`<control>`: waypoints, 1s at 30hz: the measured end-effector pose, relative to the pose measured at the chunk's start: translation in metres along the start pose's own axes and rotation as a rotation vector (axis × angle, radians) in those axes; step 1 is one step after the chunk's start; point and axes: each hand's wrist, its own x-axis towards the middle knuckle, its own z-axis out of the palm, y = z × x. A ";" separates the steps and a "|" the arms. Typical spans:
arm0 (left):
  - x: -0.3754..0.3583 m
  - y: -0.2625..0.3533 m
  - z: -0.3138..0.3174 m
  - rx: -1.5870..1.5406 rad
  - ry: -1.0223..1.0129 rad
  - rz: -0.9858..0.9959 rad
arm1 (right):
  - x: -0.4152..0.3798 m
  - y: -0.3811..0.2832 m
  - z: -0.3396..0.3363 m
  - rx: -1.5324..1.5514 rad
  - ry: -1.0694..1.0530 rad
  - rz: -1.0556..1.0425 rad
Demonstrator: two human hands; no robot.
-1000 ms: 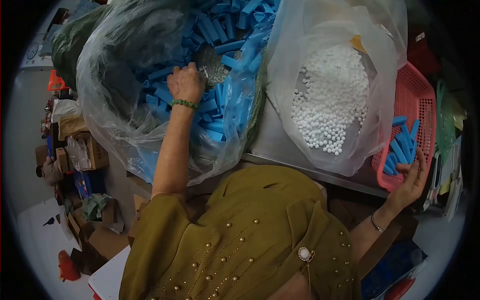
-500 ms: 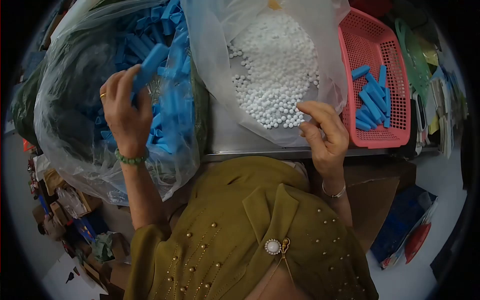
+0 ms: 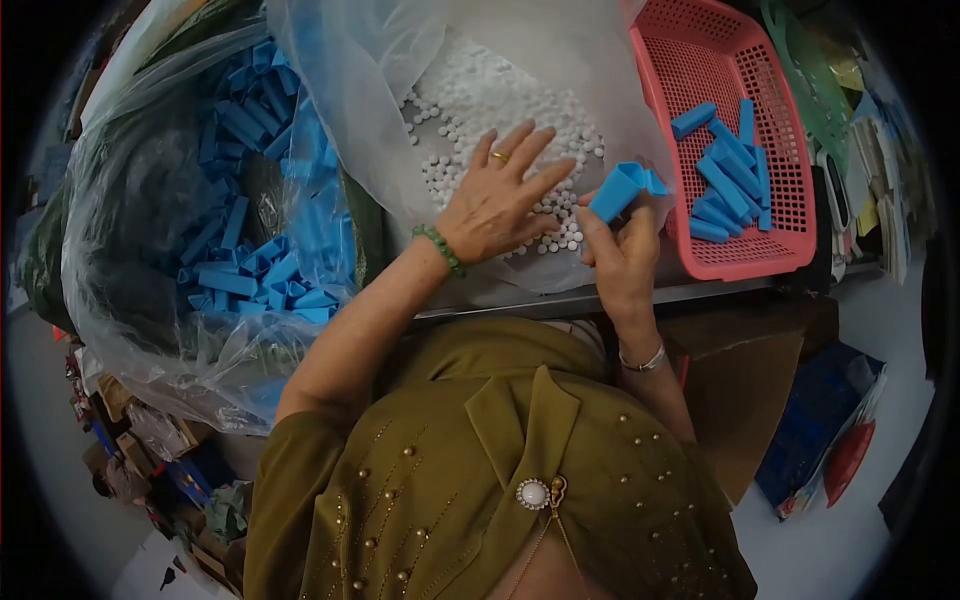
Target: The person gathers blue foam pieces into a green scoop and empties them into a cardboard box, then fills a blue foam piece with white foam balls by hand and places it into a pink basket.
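Observation:
My left hand (image 3: 497, 205) is spread flat over the heap of small white balls (image 3: 520, 95), fingers apart, holding nothing. It wears a green bead bracelet and a ring. Pinched in my right hand (image 3: 627, 255) is a small blue box (image 3: 617, 192), tilted, its end open with a flap sticking out to the right. The balls lie on a sheet of clear plastic (image 3: 350, 60). More blue boxes (image 3: 240, 280) fill a large plastic-lined bag (image 3: 110, 240) on the left.
At the right stands a pink basket (image 3: 750, 268) with several blue boxes (image 3: 728, 180) in it. The metal table edge (image 3: 480, 303) runs in front of my body. A cardboard box (image 3: 745, 400) sits below the table at right.
My left hand has moved right from the bag to the white balls and no longer holds a blue box. My right hand, empty before, now grips one. The view has shifted slightly.

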 end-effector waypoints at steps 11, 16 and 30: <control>-0.006 -0.004 0.023 0.122 -0.065 0.151 | 0.003 0.012 -0.012 -0.052 0.007 -0.013; -0.008 -0.005 0.025 0.271 0.034 0.037 | 0.007 0.006 -0.004 -0.077 0.000 -0.026; 0.017 -0.010 -0.035 -2.033 0.690 -0.748 | 0.019 -0.004 0.033 -0.339 -0.274 -0.118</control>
